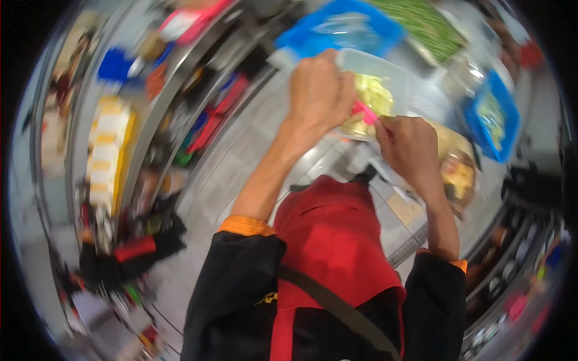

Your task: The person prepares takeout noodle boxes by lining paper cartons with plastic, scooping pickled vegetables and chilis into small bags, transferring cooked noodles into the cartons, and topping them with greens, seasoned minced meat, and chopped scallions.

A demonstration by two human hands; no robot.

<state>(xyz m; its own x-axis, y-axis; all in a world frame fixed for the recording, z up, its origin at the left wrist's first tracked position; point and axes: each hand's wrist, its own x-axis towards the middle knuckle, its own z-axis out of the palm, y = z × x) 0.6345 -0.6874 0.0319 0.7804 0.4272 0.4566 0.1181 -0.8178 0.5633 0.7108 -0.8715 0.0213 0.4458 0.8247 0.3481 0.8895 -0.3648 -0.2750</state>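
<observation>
A translucent plastic tub (399, 72) stands in front of me, with pale yellow-green cut food (377, 92) in it that looks glossy, perhaps bagged in clear plastic. Over the tub's near left side, my left hand (318, 90) is curled into a fist. A narrow pink strip (369, 113) runs from its fingers to my right hand (408, 144), which pinches the other end between thumb and fingers. Blur hides what exactly the strip is. Both hands are above the tub's near edge, and the left fingertips are partly hidden.
Behind the tub is a blue basket (298, 34) with clear plastic in it. Long green vegetables (424, 27) fill a tray at the back. Another blue basket (508, 122) and a packet of yellowish food (458, 173) are at right. Metal shelving (158, 99) runs along the left.
</observation>
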